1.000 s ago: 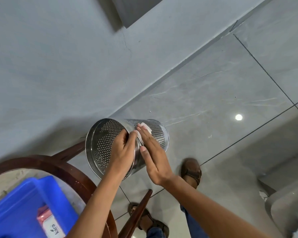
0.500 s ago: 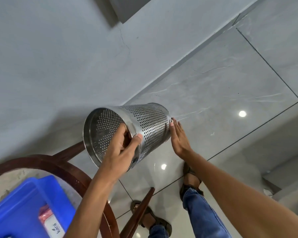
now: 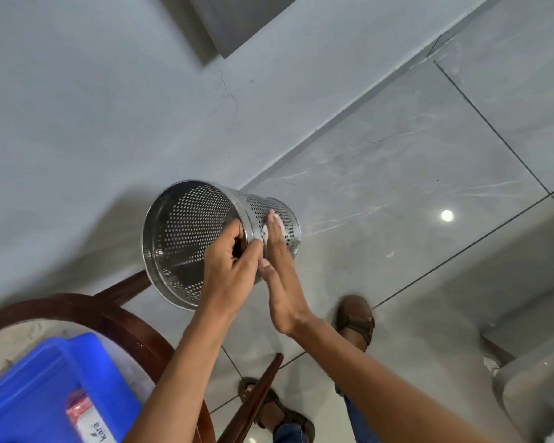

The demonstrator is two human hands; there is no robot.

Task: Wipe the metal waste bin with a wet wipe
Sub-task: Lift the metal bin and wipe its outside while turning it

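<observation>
Wipe (image 3: 271,227) mostly under right hand (image 3: 280,276)

The only readable text was the word "Kara", printed in dark letters on the white label of a red-and-white pack (image 3: 88,423) lying in a blue tray (image 3: 29,394), well below and to the left of the fingers.

we read this as indoor, probably a home or office | glossy grey marble-look floor tiles (image 3: 413,193) | plain grey wall (image 3: 93,107) | round wooden table (image 3: 115,318) | blue plastic bin (image 3: 39,394)
</observation>
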